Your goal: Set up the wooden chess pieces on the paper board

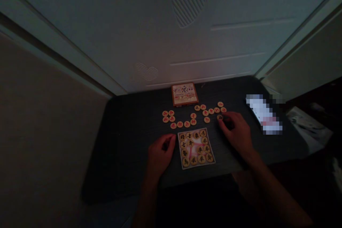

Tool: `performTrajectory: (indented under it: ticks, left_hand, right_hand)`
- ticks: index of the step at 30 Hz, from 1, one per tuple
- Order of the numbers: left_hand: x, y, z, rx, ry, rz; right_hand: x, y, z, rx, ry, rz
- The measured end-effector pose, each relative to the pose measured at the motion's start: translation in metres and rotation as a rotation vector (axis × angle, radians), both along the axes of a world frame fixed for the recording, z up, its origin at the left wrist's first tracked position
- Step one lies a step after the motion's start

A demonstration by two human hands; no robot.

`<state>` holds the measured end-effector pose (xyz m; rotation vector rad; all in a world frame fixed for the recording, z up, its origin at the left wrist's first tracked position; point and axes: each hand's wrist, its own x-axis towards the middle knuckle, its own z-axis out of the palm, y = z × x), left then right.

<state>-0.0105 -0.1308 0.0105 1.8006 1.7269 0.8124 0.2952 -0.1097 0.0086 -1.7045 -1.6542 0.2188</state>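
Round pale wooden disc (pixel 219 117) with a dark character: located at the right end of a loose band of similar pieces, just beyond the right hand (pixel 236 131). Right hand narrow, arched downward, fingers (pixel 226 118) reaching to the disc's near edge. Contact apparent; firmness of any pinch not determinable in the dim light. Arched posture consistent with a hold from above rather than a scoop from the side.

Left hand (pixel 161 155): loosely curled, narrow, low over the tabletop, just beside the left edge of a square white-and-red printed card (pixel 199 165). No held object visible; contents of the curl and any contact with the card not determinable.

Card positioned between both hands, toward the near side of the surface, within easy reach of each. On it, round wooden discs with black characters (pixel 196 146), set close together in tidy rows, an order suggesting deliberate placement rather than chance. Beyond the card, round wooden discs with red characters (pixel 193 115), spread in a loose, irregular band, spacing uneven.

Further out, a flat red-bordered printed box with black calligraphy (pixel 185 94), lying near the far edge. All of the above carried by a dark wood-grained tabletop (pixel 128 149), backed by a pale embossed door panel (pixel 187 3). Near the right edge, a pixelated white-and-pink object (pixel 264 114), identity obscured.
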Motion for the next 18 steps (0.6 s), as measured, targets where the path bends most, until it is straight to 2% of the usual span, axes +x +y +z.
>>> performTrajectory:
  ticks: [4, 8, 11, 14, 18]
  left_hand:
    - [0.001, -0.001, -0.002, 0.004, 0.001, -0.011]
    - [0.001, -0.001, -0.003, 0.012, 0.016, -0.025]
    - [0.001, 0.0, -0.003, 0.033, 0.015, -0.028]
    - [0.001, -0.001, 0.0, 0.053, -0.025, -0.008]
    - [0.004, -0.006, 0.015, 0.039, -0.155, 0.102]
  right_hand:
    - [-0.001, 0.0, -0.011, 0.005, -0.071, 0.037]
    - [0.0, 0.001, -0.013, 0.0, -0.077, 0.054]
    - [-0.002, -0.005, -0.006, -0.013, -0.001, 0.049]
    - [-0.011, -0.023, 0.007, -0.019, 0.1, 0.075]
    - [-0.033, -0.057, 0.024, -0.017, 0.171, 0.19]
